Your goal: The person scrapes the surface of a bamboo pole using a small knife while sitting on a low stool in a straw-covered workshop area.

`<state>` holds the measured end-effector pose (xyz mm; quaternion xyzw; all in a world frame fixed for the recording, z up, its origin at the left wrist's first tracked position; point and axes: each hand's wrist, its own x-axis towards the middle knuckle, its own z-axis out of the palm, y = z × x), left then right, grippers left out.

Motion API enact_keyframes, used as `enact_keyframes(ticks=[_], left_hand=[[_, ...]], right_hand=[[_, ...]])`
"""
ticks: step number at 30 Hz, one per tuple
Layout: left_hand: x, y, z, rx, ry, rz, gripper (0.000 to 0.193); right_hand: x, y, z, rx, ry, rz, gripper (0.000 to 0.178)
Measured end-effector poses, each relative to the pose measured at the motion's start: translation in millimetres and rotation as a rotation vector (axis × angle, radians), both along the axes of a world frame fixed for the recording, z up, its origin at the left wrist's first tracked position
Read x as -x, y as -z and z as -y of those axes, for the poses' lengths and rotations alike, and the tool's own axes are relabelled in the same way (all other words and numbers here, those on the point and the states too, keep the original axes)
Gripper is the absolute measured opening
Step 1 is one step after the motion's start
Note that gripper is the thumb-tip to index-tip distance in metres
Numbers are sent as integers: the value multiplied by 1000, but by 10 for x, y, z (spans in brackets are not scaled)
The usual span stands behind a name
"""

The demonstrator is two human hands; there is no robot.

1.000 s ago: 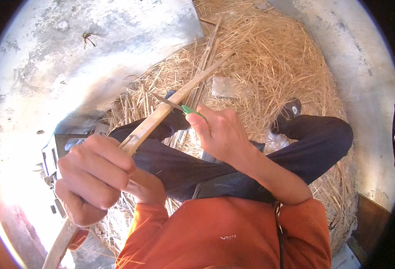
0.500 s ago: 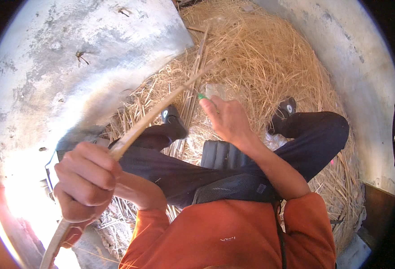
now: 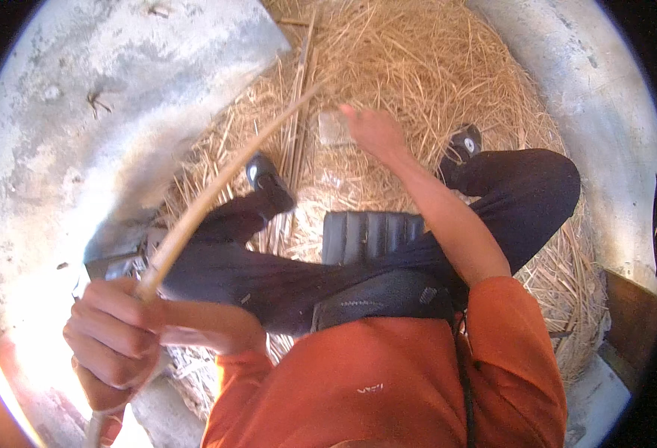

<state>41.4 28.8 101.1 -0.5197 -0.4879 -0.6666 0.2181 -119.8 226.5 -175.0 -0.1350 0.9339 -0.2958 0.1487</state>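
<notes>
A long, pale strip, like split bamboo or cane (image 3: 220,183), runs from lower left up toward the straw, tapering to a thin far end. My left hand (image 3: 116,340) is closed in a fist round its thick part, with the near end poking out below. My right hand (image 3: 377,134) is closed beside the strip's far end, thumb pointing left. The green-handled blade seen in it earlier, which looks like a small knife, is hidden or blurred now. Whether the blade touches the strip, I cannot tell.
Dry straw (image 3: 425,60) covers the floor between pale walls (image 3: 567,67). Past my feet lies a flat grey block (image 3: 334,128), with long split strips (image 3: 296,112) beside it. A black ribbed cushion (image 3: 369,235) sits between my legs. A stained slab (image 3: 157,82) stands at left.
My right hand has slid forward along the strip toward its far tip, and the green handle no longer shows. My left hand keeps its grip, slightly lower left. The whole view has shifted a little.
</notes>
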Motion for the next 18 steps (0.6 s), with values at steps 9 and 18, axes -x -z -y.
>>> enact_keyframes(ticks=[9,18], left_hand=[[67,33,70,-87,-60,-49,45],[61,25,-31,-132,-48,-40,43]], right_hand=[[151,-270,-192,199,247,155,70],[71,-223,255,119,-16,-255,62]])
